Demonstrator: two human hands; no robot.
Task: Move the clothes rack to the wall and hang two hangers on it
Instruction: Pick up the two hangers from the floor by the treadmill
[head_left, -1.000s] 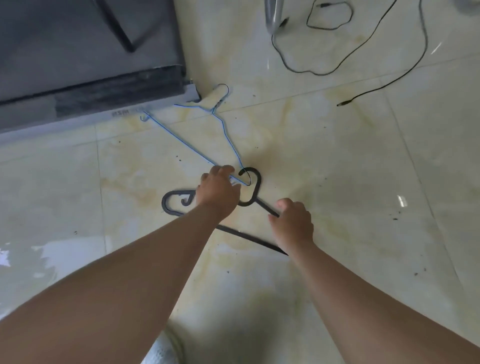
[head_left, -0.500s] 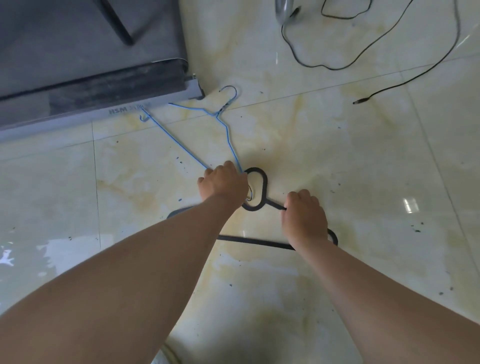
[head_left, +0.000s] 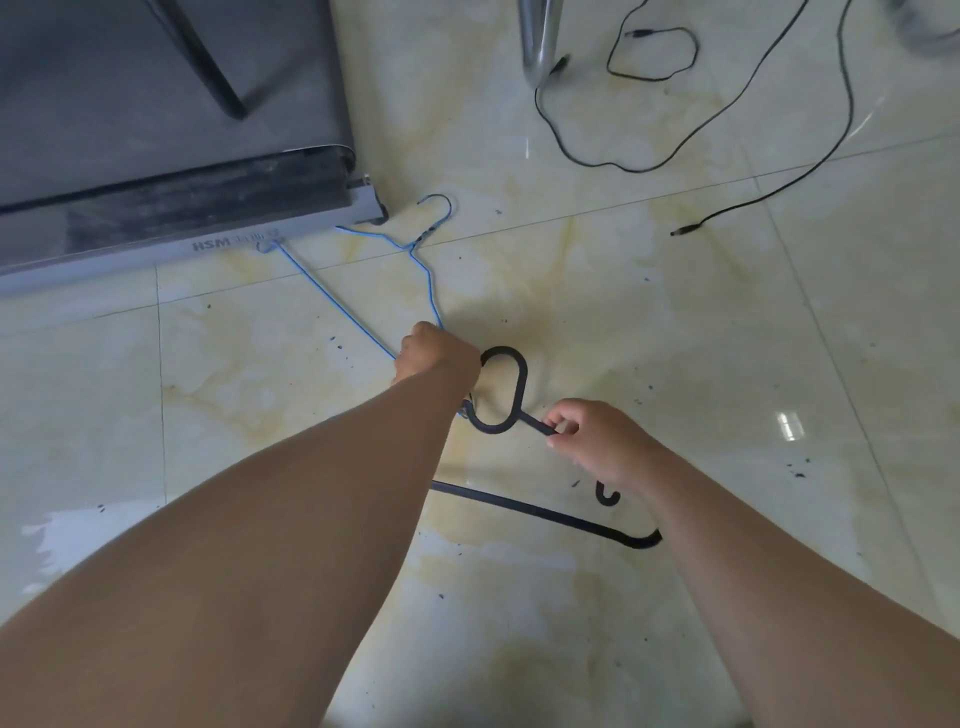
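Note:
Two hangers lie on the tiled floor. A thin blue wire hanger (head_left: 421, 260) stretches from the treadmill's edge toward me, and my left hand (head_left: 434, 353) is closed around its near corner. A black plastic hanger (head_left: 506, 384) with a big looped hook lies just to the right. My right hand (head_left: 597, 441) pinches its arm below the loop, and its bottom bar (head_left: 545, 514) runs under my wrist. The clothes rack is not clearly in view.
A grey treadmill (head_left: 171, 156) fills the upper left, its end rail touching the blue hanger's tip. A chrome tube foot (head_left: 537, 47) stands at the top centre with black cables (head_left: 727, 119) looping across the floor at the upper right.
My right hand has shifted from flat on the black hanger to a pinch on its arm. The black hanger has turned and slid right. My left hand stays on the blue hanger's corner.

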